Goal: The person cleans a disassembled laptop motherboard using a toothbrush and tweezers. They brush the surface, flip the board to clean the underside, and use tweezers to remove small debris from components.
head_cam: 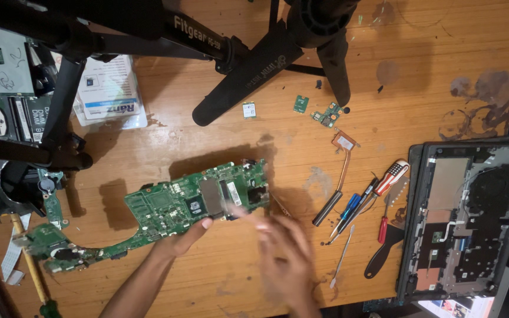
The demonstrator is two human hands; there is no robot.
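The left hand [187, 238] pinches the green board [195, 203] by its six o'clock edge. The right hand [287, 253], blurry, I cannot tell. The raised board might slip, hitting the table [219, 141].

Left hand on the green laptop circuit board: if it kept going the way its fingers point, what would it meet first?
The left hand points up-right across the green circuit board. It would probably cross the board's silver shielded centre, then reach bare wooden table before the black tripod leg; heights are unclear.
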